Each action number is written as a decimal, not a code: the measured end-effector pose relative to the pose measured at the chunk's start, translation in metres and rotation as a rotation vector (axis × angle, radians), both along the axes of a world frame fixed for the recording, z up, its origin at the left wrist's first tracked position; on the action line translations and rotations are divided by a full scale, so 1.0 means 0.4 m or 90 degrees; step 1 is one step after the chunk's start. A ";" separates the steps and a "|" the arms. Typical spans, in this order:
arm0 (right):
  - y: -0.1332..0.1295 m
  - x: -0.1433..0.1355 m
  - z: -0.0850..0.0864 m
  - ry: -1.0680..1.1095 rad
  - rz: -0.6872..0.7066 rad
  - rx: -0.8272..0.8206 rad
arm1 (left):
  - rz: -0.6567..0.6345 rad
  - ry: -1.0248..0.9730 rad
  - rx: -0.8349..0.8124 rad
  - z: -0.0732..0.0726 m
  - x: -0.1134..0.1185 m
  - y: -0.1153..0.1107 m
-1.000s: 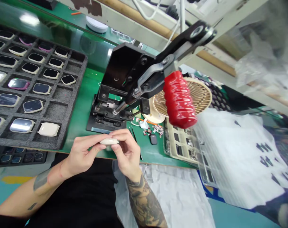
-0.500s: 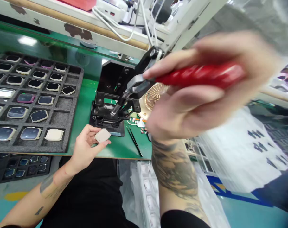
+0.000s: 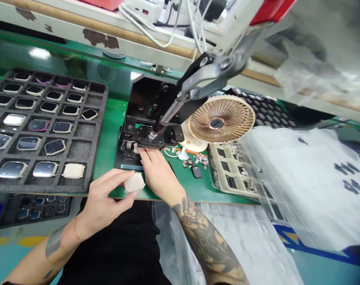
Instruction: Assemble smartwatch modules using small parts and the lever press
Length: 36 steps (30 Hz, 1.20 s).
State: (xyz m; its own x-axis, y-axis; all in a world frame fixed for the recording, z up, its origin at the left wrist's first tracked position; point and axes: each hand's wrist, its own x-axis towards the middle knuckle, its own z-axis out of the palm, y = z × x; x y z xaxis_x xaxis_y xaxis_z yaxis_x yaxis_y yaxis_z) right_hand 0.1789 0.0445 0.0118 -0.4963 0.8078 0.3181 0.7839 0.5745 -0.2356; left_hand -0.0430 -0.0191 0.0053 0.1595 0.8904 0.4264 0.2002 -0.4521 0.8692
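Head view: judged hazard, mid-frame: were the red-handled steel lever (image 3: 211, 75) to drop, the black metal press (image 3: 147, 97) could pinch the right hand (image 3: 162, 172), whose fingertips were under it, hidden; grip undeterminable. Cream rounded-square watch case (image 3: 134, 183), lower centre, was pinched edgewise by the left hand (image 3: 104, 202), just left of the right.
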 end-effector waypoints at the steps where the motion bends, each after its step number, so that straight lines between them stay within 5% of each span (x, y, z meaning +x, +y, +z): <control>1: 0.018 -0.008 -0.009 -0.018 -0.017 -0.023 | -0.004 0.003 0.008 0.004 0.003 -0.003; 4: 0.046 -0.019 -0.017 0.016 -0.048 -0.063 | -0.014 0.019 0.014 0.022 0.008 -0.012; 7: 0.009 -0.009 -0.010 0.161 -0.054 -0.059 | 0.035 0.112 0.053 0.032 0.007 -0.012; 13: -0.138 0.045 0.017 0.328 -0.119 -0.030 | 0.168 0.526 0.164 0.040 0.072 0.080; 17: -0.162 0.080 0.014 0.310 -0.121 -0.008 | 0.105 0.684 0.048 0.082 0.133 0.150; 21: -0.154 0.105 0.007 0.291 -0.105 0.004 | 0.008 0.739 -0.002 0.110 0.148 0.161; 31: -0.111 0.085 0.088 0.221 0.007 0.157 | 0.019 0.707 -0.001 0.083 0.170 0.113; 33: -0.103 0.066 0.101 0.231 0.035 0.203 | -0.034 0.580 0.030 0.092 0.125 0.083; 36: -0.099 0.031 0.111 0.240 0.132 0.268 | -0.074 0.194 0.024 0.103 0.042 0.024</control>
